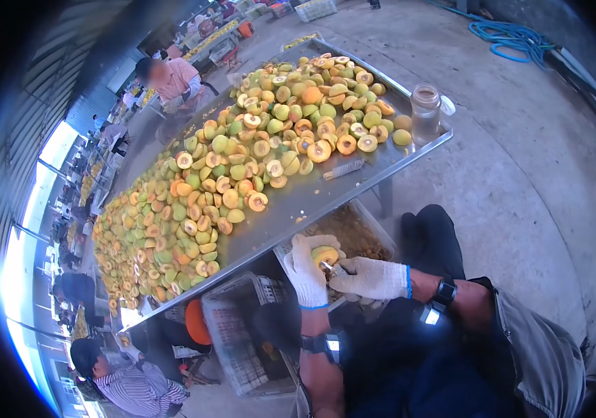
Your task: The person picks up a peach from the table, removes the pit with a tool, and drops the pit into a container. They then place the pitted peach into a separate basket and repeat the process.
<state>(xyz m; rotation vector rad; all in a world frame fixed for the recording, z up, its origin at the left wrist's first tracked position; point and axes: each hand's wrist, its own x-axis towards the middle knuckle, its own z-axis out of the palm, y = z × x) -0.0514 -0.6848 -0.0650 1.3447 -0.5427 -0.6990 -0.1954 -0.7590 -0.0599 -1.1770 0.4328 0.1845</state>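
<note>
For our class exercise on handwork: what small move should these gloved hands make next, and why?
Probably ease out the centre of the fruit: the left hand holds it, the right hand is close against it, and the crate below has brown bits.

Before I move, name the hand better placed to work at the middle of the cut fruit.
Likely the right. The right hand holds what looks like a slim tool, pointed at the cut fruit, while the left hand is taken up gripping that fruit.
</note>
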